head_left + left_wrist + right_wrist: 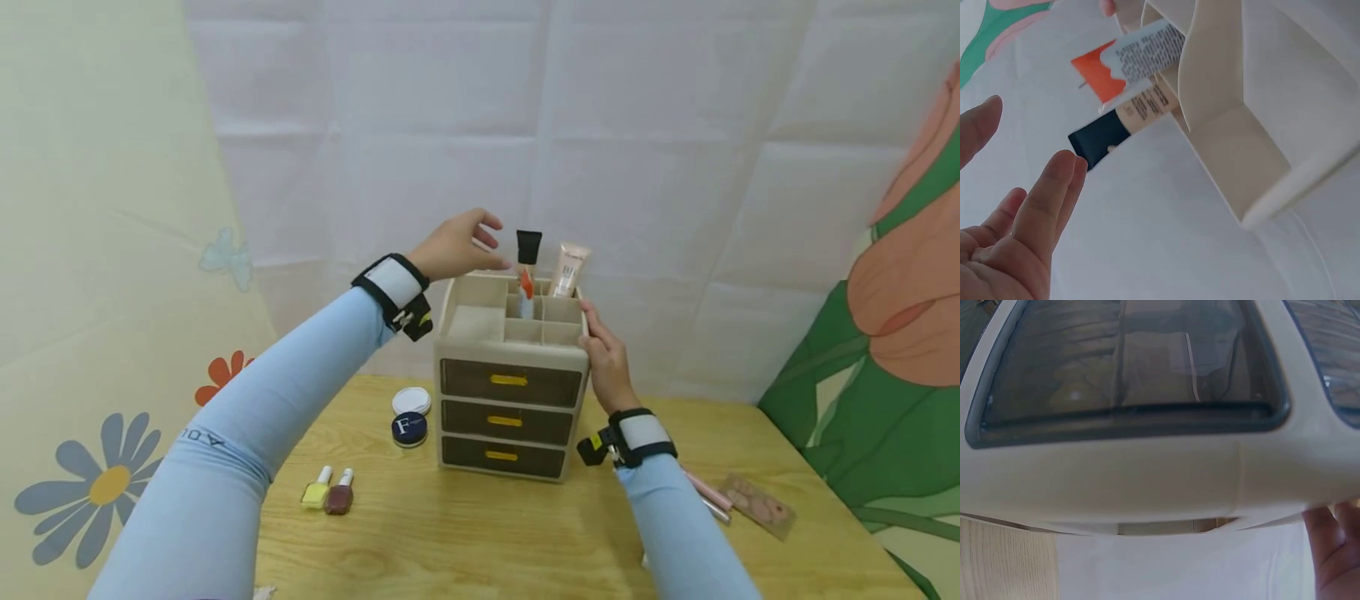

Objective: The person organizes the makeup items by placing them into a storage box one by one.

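A cream cosmetics organizer (pixel 512 353) with three dark drawers and yellow pulls stands on the table. In its top compartments stand a black-capped tube (pixel 528 247), an orange-and-white tube (pixel 527 302) and a pale pink tube (pixel 570 271). My left hand (pixel 459 246) hovers over the organizer's back left, fingers spread and holding nothing. In the left wrist view its fingertips (pixel 1060 165) come right up to the black cap (pixel 1099 139). Against the organizer's right side, at the upper edge, rests my right hand (pixel 609 367), its fingers extended.
Left of the organizer lie a white round case (pixel 412 401) and a dark blue round case (pixel 409 428). Yellow (pixel 315 493) and dark red (pixel 340 497) nail polish bottles lie nearer. At right are pink tubes (pixel 708 490) and a flat palette (pixel 759 505). A white cloth (pixel 450 100) hangs behind.
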`<state>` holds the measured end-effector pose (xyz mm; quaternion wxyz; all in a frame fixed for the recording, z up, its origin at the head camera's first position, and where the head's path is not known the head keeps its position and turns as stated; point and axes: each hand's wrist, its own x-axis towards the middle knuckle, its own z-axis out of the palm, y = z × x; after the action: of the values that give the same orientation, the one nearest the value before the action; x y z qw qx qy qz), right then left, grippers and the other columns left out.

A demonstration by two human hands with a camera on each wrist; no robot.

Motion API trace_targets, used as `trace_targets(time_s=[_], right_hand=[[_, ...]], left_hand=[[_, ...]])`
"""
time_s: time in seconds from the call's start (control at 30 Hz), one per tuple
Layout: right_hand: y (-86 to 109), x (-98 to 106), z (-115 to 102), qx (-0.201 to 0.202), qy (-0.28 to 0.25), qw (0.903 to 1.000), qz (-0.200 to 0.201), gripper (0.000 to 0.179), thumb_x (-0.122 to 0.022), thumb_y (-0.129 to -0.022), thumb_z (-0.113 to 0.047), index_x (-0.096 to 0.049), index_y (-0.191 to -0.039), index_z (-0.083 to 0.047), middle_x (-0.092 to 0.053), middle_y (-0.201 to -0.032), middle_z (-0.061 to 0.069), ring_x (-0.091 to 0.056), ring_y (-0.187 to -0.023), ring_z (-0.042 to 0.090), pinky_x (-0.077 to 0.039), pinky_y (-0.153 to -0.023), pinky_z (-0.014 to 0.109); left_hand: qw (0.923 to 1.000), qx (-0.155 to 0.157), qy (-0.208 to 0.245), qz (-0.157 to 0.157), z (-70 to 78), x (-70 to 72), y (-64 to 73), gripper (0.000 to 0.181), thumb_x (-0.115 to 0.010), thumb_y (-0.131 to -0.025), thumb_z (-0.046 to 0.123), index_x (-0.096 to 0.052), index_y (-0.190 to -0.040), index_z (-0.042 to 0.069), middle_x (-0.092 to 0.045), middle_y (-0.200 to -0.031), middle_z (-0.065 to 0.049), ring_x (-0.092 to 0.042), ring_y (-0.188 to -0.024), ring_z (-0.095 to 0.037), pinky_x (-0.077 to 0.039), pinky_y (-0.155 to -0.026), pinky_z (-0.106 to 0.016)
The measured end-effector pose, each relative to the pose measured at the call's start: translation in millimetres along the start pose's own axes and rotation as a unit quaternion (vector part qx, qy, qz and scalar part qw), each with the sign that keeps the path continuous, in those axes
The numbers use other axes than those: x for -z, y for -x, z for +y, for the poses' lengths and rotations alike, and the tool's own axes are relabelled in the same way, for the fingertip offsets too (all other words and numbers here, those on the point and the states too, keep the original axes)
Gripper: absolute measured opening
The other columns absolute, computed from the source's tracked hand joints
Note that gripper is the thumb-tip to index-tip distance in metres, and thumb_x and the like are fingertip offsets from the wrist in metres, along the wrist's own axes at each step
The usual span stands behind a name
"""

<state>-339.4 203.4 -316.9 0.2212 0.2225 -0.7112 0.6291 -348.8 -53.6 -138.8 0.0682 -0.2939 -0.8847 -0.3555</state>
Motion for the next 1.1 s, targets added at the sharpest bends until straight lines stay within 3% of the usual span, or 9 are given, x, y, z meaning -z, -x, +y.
trace_targets(time_s=[0.33,0.57,0.83,1.1], right_hand=[[1.4,2,-1,-0.007,0.01,0.9999,-0.006,0.053,-0.036,-0.099,-0.007,-0.027,-0.152,-0.006,-0.018,-0.159,0.003,-0.013,-0.145,0.016,-0.013,-0.115,0.036],[3.1,5,-3,-0.005,0.014,0.9999,-0.004,0.055,-0.037,-0.098,-0.006,-0.027,-0.152,-0.008,-0.019,-0.158,0.004,-0.014,-0.144,0.017,-0.014,-0.115,0.037],[6.7,8,-4,-0.016,0.011,0.9998,-0.005,0.055,-0.037,-0.099,-0.007,-0.027,-0.152,-0.008,-0.018,-0.159,0.003,-0.014,-0.144,0.017,-0.014,-0.115,0.038],[11.0,9,-6,-0.013,0.007,0.9999,-0.001,0.055,-0.036,-0.099,-0.007,-0.026,-0.152,-0.007,-0.017,-0.159,0.002,-0.012,-0.145,0.016,-0.013,-0.115,0.035]], left_hand=[[0.9958,0.045,0.057,0.055,-35.4,37.4,38.1,0.051,-0.07,-0.091,0.02,-0.048,-0.132,0.001,-0.056,-0.125,-0.018,-0.061,-0.104,-0.029,-0.05,-0.088,-0.039],[0.9926,0.081,0.067,0.061,-75.1,45.1,62.8,0.05,-0.066,-0.093,0.019,-0.046,-0.133,-0.004,-0.05,-0.132,-0.024,-0.057,-0.112,-0.034,-0.049,-0.092,-0.041],[0.9911,0.112,0.045,0.056,-120.2,28.6,81.1,0.045,-0.064,-0.095,0.019,-0.05,-0.129,-0.006,-0.055,-0.126,-0.025,-0.058,-0.11,-0.036,-0.051,-0.089,-0.041],[0.9882,0.146,0.032,0.034,-162.3,-10.4,91.0,0.041,-0.066,-0.093,0.021,-0.055,-0.122,-0.006,-0.059,-0.119,-0.026,-0.062,-0.102,-0.036,-0.054,-0.082,-0.036]])
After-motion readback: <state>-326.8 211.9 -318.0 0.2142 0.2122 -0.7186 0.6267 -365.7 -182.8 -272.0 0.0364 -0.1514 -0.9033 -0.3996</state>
